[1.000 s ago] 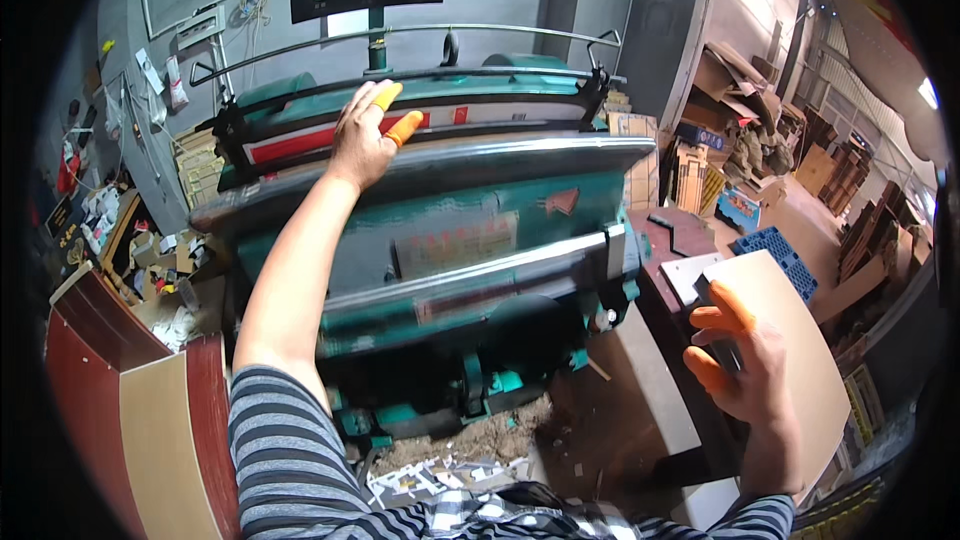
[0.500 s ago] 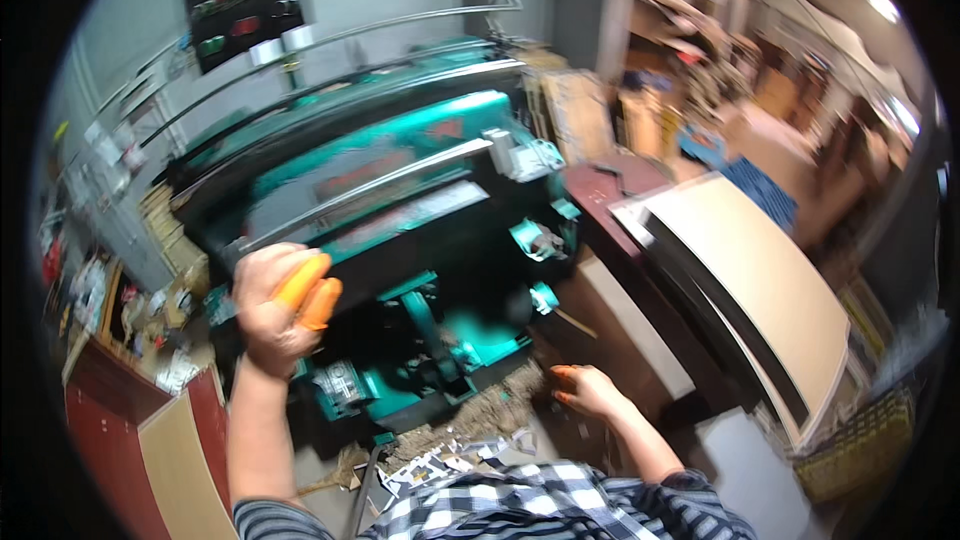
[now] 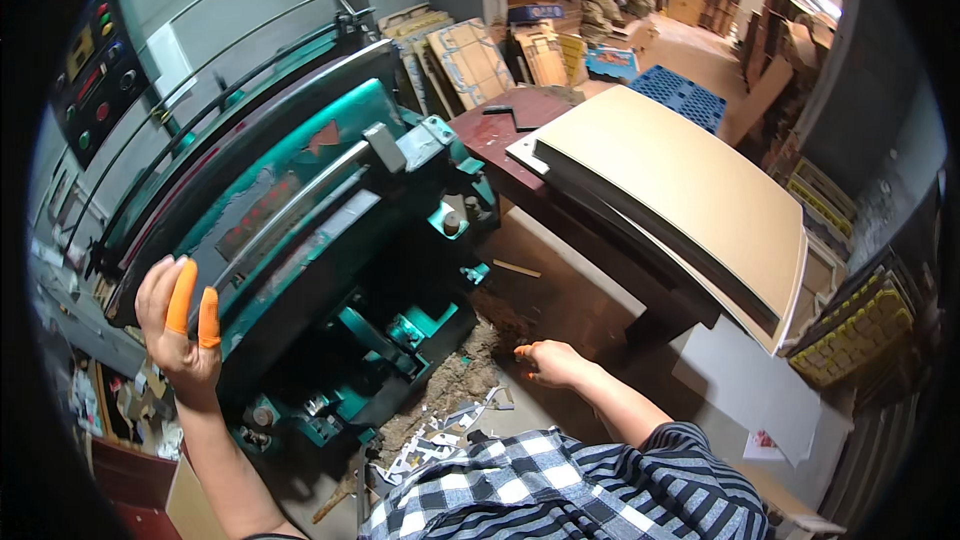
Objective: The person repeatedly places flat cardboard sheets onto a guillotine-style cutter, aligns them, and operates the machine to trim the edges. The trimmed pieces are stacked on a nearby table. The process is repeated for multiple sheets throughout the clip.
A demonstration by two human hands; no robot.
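Note:
My left hand (image 3: 182,325) is raised at the left end of a large green press-like machine (image 3: 345,145). Orange finger covers sit on its thumb and one finger; the fingers point up, apart, with nothing visible between them. Whether it touches the machine's dark edge behind it, I cannot tell. Lower down, my right hand (image 3: 558,365) hangs in the air between the machine and a stack of large sheets. It also wears orange covers on its fingertips, and its fingers are loosely bent, slightly apart, around nothing visible.
Tan-topped sheets (image 3: 675,185) lie stacked on a dark red table (image 3: 510,120) at the right. Paper scraps (image 3: 435,450) litter the floor by the machine's base. Flat boards (image 3: 470,65), a blue pallet (image 3: 680,98) and a control panel (image 3: 98,75) stand farther off.
The view has swung to the right, so the machine sits farther left. My left hand's fingers have straightened upward from a more curled pose. The right hand stays low, much as before.

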